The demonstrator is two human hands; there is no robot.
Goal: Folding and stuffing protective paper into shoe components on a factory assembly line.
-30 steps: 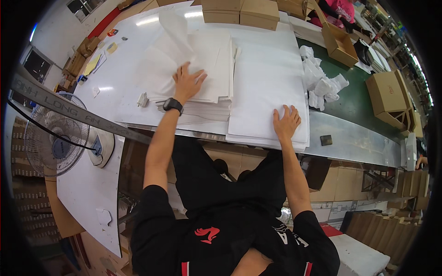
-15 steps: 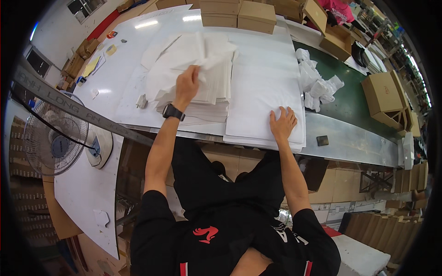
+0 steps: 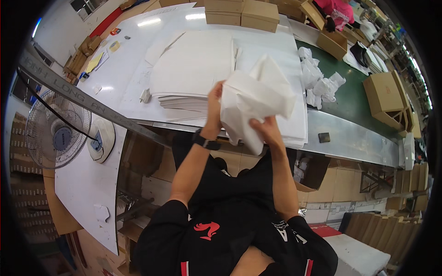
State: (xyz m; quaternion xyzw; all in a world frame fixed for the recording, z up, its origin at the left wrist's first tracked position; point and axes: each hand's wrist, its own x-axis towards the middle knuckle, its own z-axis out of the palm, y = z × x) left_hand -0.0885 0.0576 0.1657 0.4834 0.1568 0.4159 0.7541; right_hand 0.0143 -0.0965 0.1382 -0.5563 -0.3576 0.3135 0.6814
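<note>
On my far left a standing fan (image 3: pixel 62 135) sits on a side table; then, along the white worktable (image 3: pixel 124 103), I see a small crumpled scrap (image 3: pixel 145 95) just beside a thick stack of white paper (image 3: pixel 193 69). Right of that stack comes my left hand (image 3: pixel 214 109), a dark watch (image 3: pixel 205 141) at its wrist, curled round the left edge of a rumpled white sheet (image 3: pixel 258 94); its fingertips are partly hidden there. The sheet is between my hands, bent and creased, raised in front of a flat pile of white sheets (image 3: pixel 297 131), one corner hanging low. My right hand (image 3: pixel 270 131) grips its lower right part, thumb on the near face. Farther right, I make out white crumpled bundles (image 3: pixel 320 80) on a green surface (image 3: pixel 345 101), a small dark block (image 3: pixel 324 137) nearer me, and a brown cardboard box (image 3: pixel 386 99).
</note>
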